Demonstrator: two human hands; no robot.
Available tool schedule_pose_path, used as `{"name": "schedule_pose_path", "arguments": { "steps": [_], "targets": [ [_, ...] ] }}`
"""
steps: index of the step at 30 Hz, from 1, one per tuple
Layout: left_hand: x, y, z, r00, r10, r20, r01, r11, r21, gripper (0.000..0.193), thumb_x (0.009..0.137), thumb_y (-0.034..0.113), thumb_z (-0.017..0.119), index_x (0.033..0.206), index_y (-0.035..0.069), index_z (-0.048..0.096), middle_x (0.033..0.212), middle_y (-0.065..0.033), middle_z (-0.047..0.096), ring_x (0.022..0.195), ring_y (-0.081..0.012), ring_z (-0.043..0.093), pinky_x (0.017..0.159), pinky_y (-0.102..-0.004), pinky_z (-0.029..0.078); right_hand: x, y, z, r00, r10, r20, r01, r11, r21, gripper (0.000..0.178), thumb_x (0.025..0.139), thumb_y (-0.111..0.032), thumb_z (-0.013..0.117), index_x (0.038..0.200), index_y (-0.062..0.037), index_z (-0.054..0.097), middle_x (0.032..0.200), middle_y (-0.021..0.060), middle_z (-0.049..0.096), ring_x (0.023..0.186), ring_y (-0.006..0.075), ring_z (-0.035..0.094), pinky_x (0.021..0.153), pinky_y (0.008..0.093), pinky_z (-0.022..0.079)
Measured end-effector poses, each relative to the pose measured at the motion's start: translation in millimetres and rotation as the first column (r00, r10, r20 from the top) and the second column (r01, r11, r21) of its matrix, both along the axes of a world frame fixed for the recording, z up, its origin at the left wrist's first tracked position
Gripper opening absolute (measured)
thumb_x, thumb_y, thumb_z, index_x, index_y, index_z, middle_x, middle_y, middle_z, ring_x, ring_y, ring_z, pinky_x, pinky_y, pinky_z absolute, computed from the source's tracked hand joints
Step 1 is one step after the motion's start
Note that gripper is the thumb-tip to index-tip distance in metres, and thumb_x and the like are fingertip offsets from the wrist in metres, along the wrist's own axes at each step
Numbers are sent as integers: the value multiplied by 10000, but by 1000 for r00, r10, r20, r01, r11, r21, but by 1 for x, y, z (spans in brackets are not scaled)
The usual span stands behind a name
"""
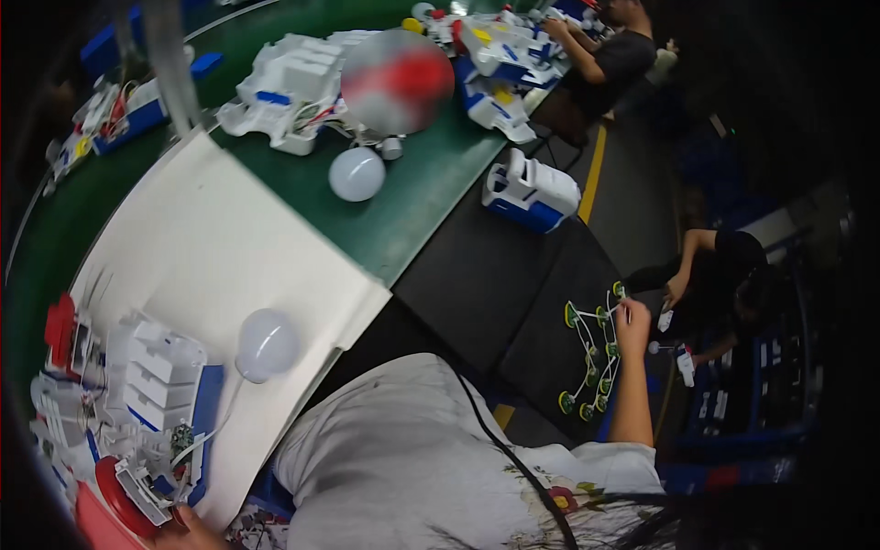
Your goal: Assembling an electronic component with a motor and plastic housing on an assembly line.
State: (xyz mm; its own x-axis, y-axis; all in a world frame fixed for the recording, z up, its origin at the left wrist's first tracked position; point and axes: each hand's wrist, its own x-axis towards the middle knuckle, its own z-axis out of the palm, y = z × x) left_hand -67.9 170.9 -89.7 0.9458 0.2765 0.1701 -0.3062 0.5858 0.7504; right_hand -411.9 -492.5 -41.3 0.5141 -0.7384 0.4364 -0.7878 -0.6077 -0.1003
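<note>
At the lower left my left hand (191, 532), partly cut off by the rim, grips the edge of a white assembly with a round red part (124, 495). Beside it lies an opened white-and-blue housing (165, 376) with ribs inside, a small green circuit board and loose wires. A white cable runs from there to a round white bulb (268, 346) on the pale board. My right hand (632, 328) reaches far out to the right, its fingers pinched on a white wire. The wire belongs to several small round green-and-yellow circuit boards (591, 374) strung together on a black surface.
The pale board (220, 238) lies over the green workbench (403, 215). Farther along are white housings (284, 87), another bulb (357, 174) and a blurred hanging red-and-white round thing (397, 81). A white-and-blue case (532, 191) stands right of the bench. Two people (623, 46) work nearby.
</note>
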Motion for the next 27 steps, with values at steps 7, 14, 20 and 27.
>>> {"name": "schedule_pose_path", "arguments": {
  "steps": [7, 14, 20, 27],
  "targets": [
    [-10, -22, 27, 953, 283, 106, -233, 466, 853, 1001, 691, 80, 744, 1303, -54, -37, 1280, -343, 332, 1179, -353, 418, 1008, -456, 320, 30, -13, -74, 995, -7, -100, 40, 942, 333, 236, 785, -281, 612, 879, -76, 679, 914, 107, 636, 946, 292, 557, 850, 393, 414],
    [-3, -22, 24, 925, 300, 232, -337, 368, 867, 929, 712, 155, 747, 1300, -64, 62, 1275, -320, 352, 1160, -351, 433, 973, -452, 357, -17, -43, -75, 764, -356, 538, -149, 714, 684, 228, 857, -234, 608, 954, -28, 630, 879, -4, 627, 830, 90, 551, 774, 233, 419],
    [0, -65, 56, 928, 223, 298, -362, 365, 857, 867, 736, 235, 740, 1290, -64, 144, 1267, -302, 372, 1135, -341, 451, 938, -440, 388, -32, -38, -6, 397, -327, 857, -431, 758, 489, 124, 879, -162, 579, 922, -46, 582, 847, 44, 622, 828, 133, 594, 802, 257, 447],
    [2, -60, 48, 934, 82, 347, -329, 575, 749, 893, 762, 272, 716, 1313, -63, 100, 1294, -295, 347, 1137, -340, 450, 936, -435, 392, 33, -9, 73, 351, -61, 934, -521, 817, 249, 186, 911, -196, 530, 1006, -40, 561, 754, 9, 523, 598, 67, 438, 518, 160, 325]
  ]
}}
